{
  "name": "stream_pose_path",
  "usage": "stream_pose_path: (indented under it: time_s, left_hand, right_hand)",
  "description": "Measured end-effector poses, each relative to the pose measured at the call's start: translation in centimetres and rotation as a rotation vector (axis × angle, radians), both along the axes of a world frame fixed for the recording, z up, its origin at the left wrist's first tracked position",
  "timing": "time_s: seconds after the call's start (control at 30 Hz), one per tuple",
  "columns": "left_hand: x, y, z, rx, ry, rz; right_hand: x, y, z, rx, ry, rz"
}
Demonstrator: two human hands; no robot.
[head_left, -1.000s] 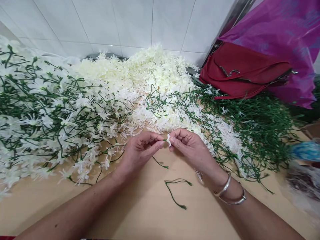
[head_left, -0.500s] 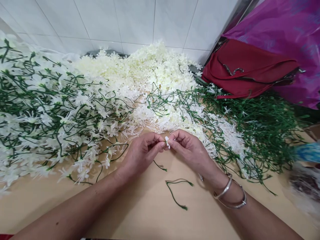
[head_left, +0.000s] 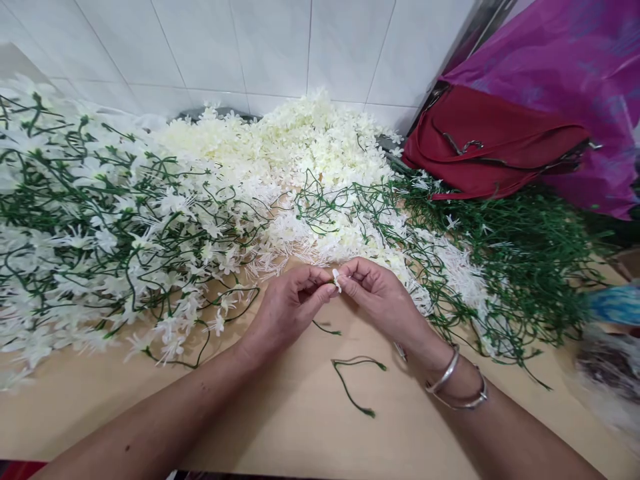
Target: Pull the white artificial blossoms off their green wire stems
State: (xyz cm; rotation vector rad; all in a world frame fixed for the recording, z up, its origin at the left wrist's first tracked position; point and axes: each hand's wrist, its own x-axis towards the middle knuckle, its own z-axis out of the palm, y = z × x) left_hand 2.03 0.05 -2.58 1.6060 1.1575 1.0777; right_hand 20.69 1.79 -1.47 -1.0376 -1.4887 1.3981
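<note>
Over the table, my left hand [head_left: 287,303] and my right hand [head_left: 383,297] meet at the fingertips. A small white artificial flower [head_left: 337,279] is pinched between the thumb and finger of my right hand. My left hand is closed on a thin green plastic stem [head_left: 327,329], whose free end sticks out below the palm; its upper end meets the flower, mostly hidden by fingertips. In front of my hands lies a loose, bent green stem [head_left: 345,385] on the tabletop [head_left: 300,420].
Stemmed white flowers [head_left: 125,227] are heaped on the left. Loose cream petals [head_left: 310,133] lie against the tiled wall [head_left: 275,47]. To the right are bare green stems [head_left: 530,260], a red handbag [head_left: 495,140], a purple plastic bag [head_left: 565,60] and a clear bag [head_left: 607,373].
The flower has turned slightly between my fingertips, and a bit of green now shows beside it. The stem's free end has shifted slightly right and up. The view has tilted a little.
</note>
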Motion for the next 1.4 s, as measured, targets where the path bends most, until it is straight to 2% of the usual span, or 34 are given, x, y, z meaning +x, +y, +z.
stream_pose_path:
  time_s: [0.27, 0.53, 0.87, 1.03, 1.17, 1.3, 1.4]
  left_hand:
    - [-0.3, -0.1, 0.2, 0.043, 0.055, 0.022]
    - [-0.4, 0.0, -0.3, 0.031, 0.041, -0.023]
    - [-0.3, 0.2, -0.4, 0.02, 0.068, -0.008]
    - [-0.7, 0.4, 0.6, 0.032, 0.086, -0.037]
    - [-2.2, 0.4, 1.9, 0.136, 0.351, -0.138]
    - [-3.1, 0.6, 2.4, 0.339, 0.604, -0.172]
    - [-3.1, 0.9, 1.6, 0.425, 0.622, -0.049]
  right_hand:
    - [0.8, 0.6, -0.3, -0.02, 0.065, 0.049]
    - [0.7, 0.3, -0.1, -0.027, 0.023, 0.043]
    - [0.3, 0.3, -0.2, -0.036, -0.017, 0.025]
    - [0.5, 0.3, 0.1, 0.099, -0.054, -0.08]
    - [1.5, 0.6, 0.9, 0.341, -0.24, -0.163]
    - [2.3, 0.9, 1.3, 0.484, -0.475, -0.052]
    - [2.5, 1.1, 1.0, 0.572, -0.628, 0.035]
